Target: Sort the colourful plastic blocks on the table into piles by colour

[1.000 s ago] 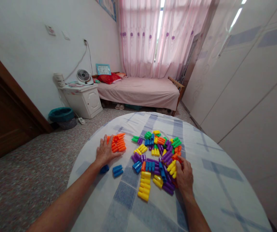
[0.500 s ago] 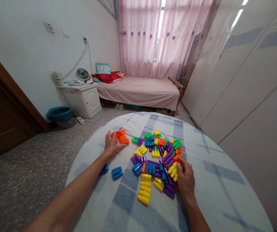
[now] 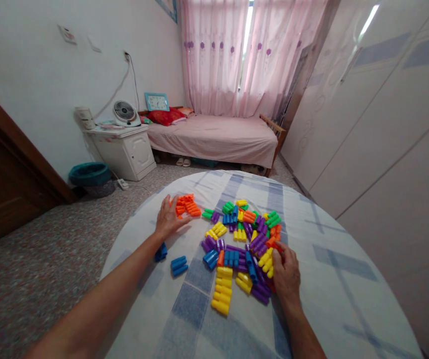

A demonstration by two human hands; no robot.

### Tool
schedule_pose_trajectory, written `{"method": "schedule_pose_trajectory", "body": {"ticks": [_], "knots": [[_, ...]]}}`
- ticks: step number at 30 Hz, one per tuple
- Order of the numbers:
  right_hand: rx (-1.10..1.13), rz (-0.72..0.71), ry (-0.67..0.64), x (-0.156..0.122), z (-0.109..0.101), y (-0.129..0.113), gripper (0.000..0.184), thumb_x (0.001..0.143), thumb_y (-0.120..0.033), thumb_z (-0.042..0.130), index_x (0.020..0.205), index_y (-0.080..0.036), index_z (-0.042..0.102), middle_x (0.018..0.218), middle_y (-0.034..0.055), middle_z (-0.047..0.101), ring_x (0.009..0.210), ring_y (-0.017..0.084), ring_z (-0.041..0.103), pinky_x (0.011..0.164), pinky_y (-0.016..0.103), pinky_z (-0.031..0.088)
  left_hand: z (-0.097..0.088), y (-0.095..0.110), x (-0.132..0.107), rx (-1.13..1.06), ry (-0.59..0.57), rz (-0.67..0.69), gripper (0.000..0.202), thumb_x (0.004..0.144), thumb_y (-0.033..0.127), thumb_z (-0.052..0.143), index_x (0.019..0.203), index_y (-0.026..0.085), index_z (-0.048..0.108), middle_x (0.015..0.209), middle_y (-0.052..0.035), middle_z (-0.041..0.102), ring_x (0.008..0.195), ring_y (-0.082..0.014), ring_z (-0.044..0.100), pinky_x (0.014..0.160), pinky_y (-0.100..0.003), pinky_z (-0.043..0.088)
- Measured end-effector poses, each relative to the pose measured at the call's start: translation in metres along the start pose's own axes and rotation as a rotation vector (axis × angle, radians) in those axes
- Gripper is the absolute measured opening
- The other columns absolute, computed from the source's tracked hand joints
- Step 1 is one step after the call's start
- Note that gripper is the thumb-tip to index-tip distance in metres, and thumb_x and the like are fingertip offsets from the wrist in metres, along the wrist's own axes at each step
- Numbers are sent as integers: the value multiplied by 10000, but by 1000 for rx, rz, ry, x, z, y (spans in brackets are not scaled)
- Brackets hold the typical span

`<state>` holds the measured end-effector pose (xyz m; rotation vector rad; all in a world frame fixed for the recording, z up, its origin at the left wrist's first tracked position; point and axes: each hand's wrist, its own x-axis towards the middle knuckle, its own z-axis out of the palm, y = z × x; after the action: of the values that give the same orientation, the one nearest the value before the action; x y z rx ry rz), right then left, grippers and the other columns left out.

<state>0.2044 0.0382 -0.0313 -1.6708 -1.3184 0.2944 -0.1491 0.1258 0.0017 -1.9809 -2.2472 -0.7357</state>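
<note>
Basically, L grip was spread wide, thumb apart, just L of orange blocks nr desk's far-L edge; R grip was half-curled beside yellow blocks, couldn't tell if holding any.

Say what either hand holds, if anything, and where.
Left hand: open beside orange bullet-shaped blocks, nothing visibly held. Right hand: beside yellow blocks; hold cannot be told.

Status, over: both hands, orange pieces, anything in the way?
Left hand spread beside orange pieces, grip unclear. Right hand at right edge of mixed pile, by yellow pieces. Blue piece close beside left forearm.
</note>
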Motion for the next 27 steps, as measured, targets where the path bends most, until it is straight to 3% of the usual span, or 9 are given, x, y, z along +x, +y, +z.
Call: {"method": "schedule_pose_trajectory", "body": {"ticks": [2, 5, 8, 11, 16, 19, 23, 27], "knots": [[0, -3, 3, -1, 0, -3, 402, 824, -404, 369, 1082, -176, 576, 1097, 91, 569, 1033, 237, 498, 930, 391, 359, -14, -5, -12, 64, 4, 21, 860, 693, 527, 638, 1400, 210, 267, 1390, -158, 363, 1239, -303, 416, 950, -386, 403], [7, -5, 11, -2, -1, -6, 387, 825, -397, 366, 1072, -186, 577, 1086, 83, 570, 1022, 233, 498, 928, 385, 357, -29, -8, -27, 90, -137, -48, 753, 738, 456, 598, 1389, 252, 281, 1127, -82, 580, 970, -230, 590, 759, -302, 460], [10, -4, 13, -2, 0, -5, 387, 820, -393, 368, 1070, -186, 578, 1084, 84, 568, 1025, 235, 498, 931, 388, 354, -27, -5, -30, 44, -252, -104, 635, 762, 396, 567, 1345, 287, 342, 913, -5, 651, 821, -183, 620, 642, -242, 431], [0, -4, -2, -1, 0, -2, 394, 818, -400, 368, 1070, -181, 578, 1083, 87, 567, 1032, 239, 496, 932, 394, 355, -18, 1, -24, -45, -248, -108, 552, 783, 350, 541, 1310, 292, 389, 853, 13, 666, 788, -173, 626, 607, -232, 411], [-12, -13, -9, 1, -1, 0, 404, 818, -400, 359, 1067, -168, 577, 1068, 95, 570, 1024, 237, 500, 931, 390, 358, -24, 10, -29, -90, -145, -76, 459, 816, 298, 491, 1267, 226, 451, 978, -35, 655, 817, -172, 624, 671, -259, 447], [0, -31, -4, 0, -1, -4, 394, 818, -391, 360, 1069, -176, 576, 1067, 90, 574, 1021, 232, 502, 922, 385, 362, -37, 11, -57, -142, -154, 61, 367, 841, 364, 470, 1158, 197, 547, 997, -55, 641, 839, -177, 618, 733, -289, 477], [3, -8, 13, -2, -1, -9, 389, 820, -402, 364, 1062, -185, 578, 1071, 85, 577, 1008, 232, 502, 913, 388, 363, -46, 7, -104, -171, -247, 332, 382, 767, 470, 580, 1069, 242, 626, 1148, -75, 604, 1058, -233, 561, 919, -369, 448], [10, -11, 13, -2, -2, -9, 394, 822, -402, 361, 1065, -179, 575, 1071, 86, 574, 1009, 229, 501, 912, 382, 368, -44, 1, -127, -113, -222, 394, 342, 751, 341, 593, 1076, 239, 623, 1212, -91, 577, 1132, -255, 521, 994, -412, 405]]}}
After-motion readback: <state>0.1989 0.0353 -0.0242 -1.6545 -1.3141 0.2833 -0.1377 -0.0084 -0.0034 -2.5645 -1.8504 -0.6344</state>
